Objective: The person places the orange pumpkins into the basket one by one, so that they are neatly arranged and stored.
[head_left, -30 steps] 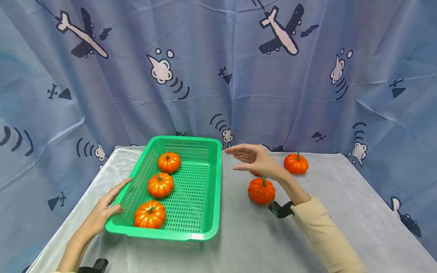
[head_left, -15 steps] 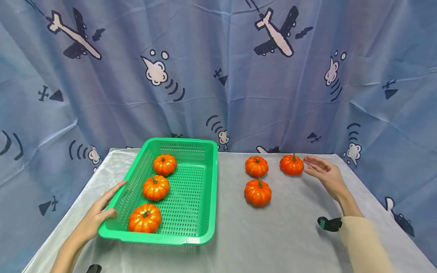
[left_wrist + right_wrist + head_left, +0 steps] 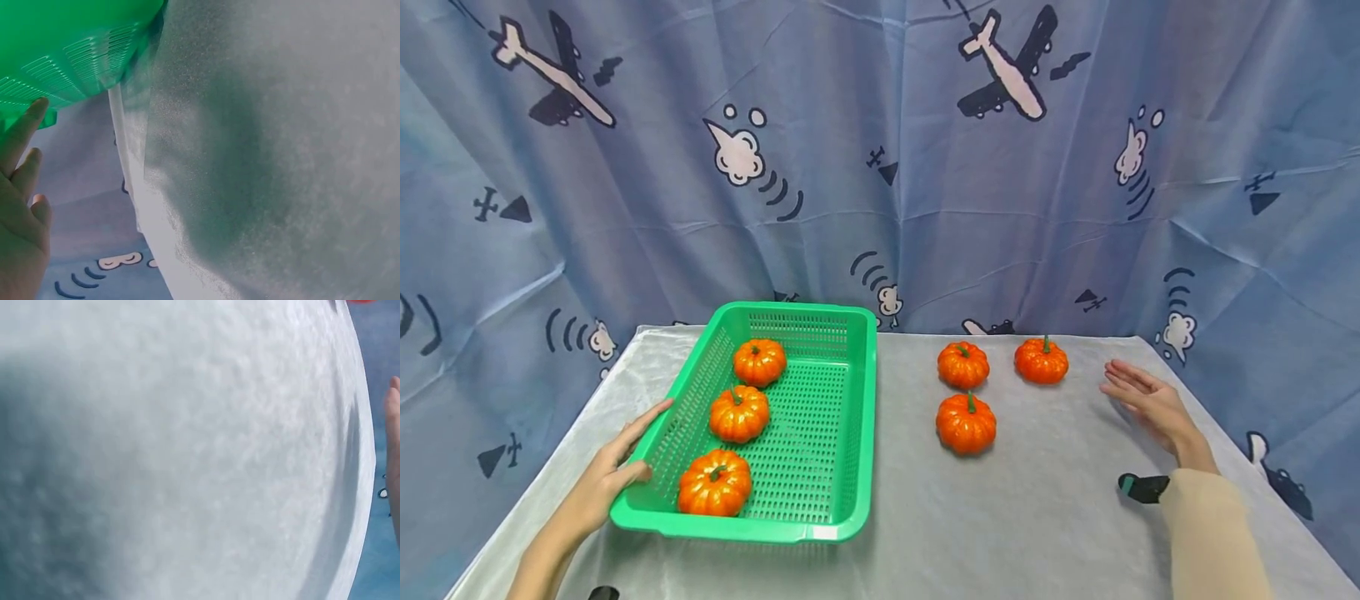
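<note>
A green plastic basket (image 3: pixel 867 400) stands on the left of the table, with three small orange pumpkins inside along its left half: a far one (image 3: pixel 760 362), a middle one (image 3: pixel 739 414) and a near one (image 3: pixel 715 483). My left hand (image 3: pixel 597 483) touches the basket's left side with extended fingers; in the left wrist view a fingertip (image 3: pixel 39 106) meets the slotted outer wall. Three more pumpkins lie on the table: a near one (image 3: pixel 966 425), one behind it (image 3: pixel 962 365) and one at the back right (image 3: pixel 1041 361). My right hand (image 3: pixel 1157 410) hovers right of that last pumpkin, fingers loosely extended, holding nothing.
A pale grey cloth (image 3: pixel 1000 517) covers the table. Behind its far edge hangs a blue curtain (image 3: pixel 820 167) with printed airplanes. A dark device on a strap (image 3: pixel 1142 488) is worn at the right wrist.
My right hand has swung from beside the basket's right rim, over the loose pumpkins, to the table's right side. My left hand stays at the basket. The head view has shifted slightly.
</note>
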A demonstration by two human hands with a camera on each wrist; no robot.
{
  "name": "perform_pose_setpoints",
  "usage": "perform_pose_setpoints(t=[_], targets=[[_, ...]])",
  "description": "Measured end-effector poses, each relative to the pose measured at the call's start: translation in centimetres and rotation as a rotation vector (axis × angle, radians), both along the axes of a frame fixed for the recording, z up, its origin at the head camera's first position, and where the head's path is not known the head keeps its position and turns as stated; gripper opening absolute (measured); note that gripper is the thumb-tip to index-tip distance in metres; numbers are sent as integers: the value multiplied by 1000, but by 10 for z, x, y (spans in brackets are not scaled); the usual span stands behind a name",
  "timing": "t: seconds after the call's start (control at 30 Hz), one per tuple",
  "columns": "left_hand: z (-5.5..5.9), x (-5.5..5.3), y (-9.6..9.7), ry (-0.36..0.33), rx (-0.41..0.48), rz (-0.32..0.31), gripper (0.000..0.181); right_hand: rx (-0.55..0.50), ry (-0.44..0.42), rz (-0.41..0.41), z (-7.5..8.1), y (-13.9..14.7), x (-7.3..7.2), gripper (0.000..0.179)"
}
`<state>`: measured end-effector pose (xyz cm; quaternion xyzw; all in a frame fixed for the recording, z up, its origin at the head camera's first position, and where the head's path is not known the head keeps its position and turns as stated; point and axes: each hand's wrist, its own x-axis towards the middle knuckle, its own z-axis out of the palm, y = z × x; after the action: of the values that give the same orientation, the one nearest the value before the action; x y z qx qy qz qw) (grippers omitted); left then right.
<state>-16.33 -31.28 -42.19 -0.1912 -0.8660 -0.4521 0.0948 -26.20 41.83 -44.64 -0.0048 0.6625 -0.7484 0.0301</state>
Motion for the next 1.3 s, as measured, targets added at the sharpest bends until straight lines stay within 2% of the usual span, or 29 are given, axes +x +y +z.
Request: perform_pose_setpoints(t=[0.13,0.2,0.33,0.47,0.63,0.9,1.1,1.3], targets=[[0,2,-1,-28,21,1,80,45,-56,64,-4,2,-5,72],[0,3,-2,-52,46,5,80,90,-87,94,-6,0,-9,80],[-1,4,-2,-76,66,3,79,164,-132,136,-7,-7,-20,88],[-1,3,-1,-85,74,-7,79,256,-120,153,-7,-17,-30,93],[-1,3,0,-83,73,-6,80,300,-113,171,-3,-31,-43,96],[2,1,0,-93,79,-5,81,369,-102,168,-1,-57,-66,107],[1,-1,0,-61,53,-4,81,398,-94,125,-1,-77,-80,116],[-1,1,1,-36,59,-21,79,475,-50,73,-6,-93,-88,101]])
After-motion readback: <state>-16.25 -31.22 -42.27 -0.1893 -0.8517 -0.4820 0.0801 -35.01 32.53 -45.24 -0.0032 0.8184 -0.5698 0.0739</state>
